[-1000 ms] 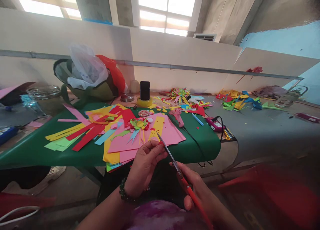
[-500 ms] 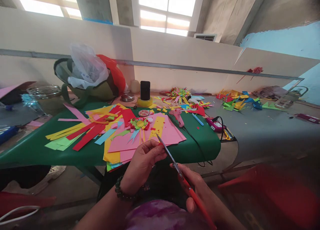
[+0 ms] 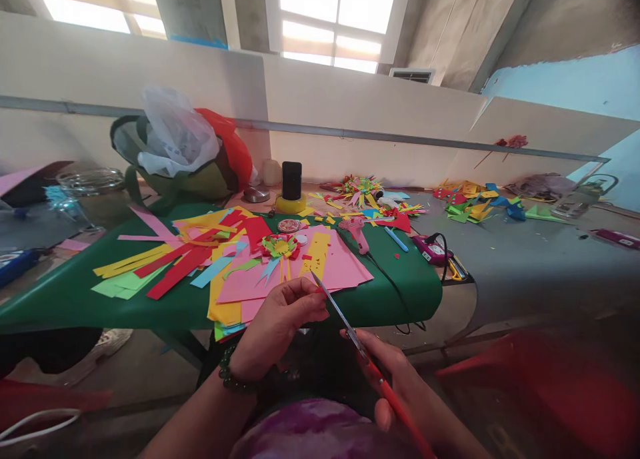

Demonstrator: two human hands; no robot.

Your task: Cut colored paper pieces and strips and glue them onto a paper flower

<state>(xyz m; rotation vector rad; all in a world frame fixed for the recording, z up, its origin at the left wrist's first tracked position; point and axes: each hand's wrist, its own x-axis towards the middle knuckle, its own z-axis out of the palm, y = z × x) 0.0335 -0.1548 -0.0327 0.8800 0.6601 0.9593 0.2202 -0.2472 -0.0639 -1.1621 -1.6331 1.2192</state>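
My left hand (image 3: 283, 319), with a dark bead bracelet at the wrist, pinches a small piece of red paper (image 3: 319, 290), mostly hidden by the fingers. My right hand (image 3: 393, 372) is wrapped round red-handled scissors (image 3: 373, 360); their blades lie close together and cross at the red paper by my left fingertips. Just beyond, a yellow paper strip (image 3: 319, 249) with red and yellow snippets lies on a stack of pink paper sheets (image 3: 345, 262). A layered paper flower (image 3: 280, 247) in green, red and yellow sits beside it.
Coloured paper strips (image 3: 173, 272) spread over the left of the green table cover (image 3: 50, 299). A pink glue gun (image 3: 356, 232) with a black cord, a phone (image 3: 291, 181) on a yellow stand and a bag (image 3: 175, 159) stand further back. A red chair (image 3: 540, 372) is at lower right.
My left hand and wrist have shifted slightly left and down. The scissors stay at the red paper, their tip a little further left.
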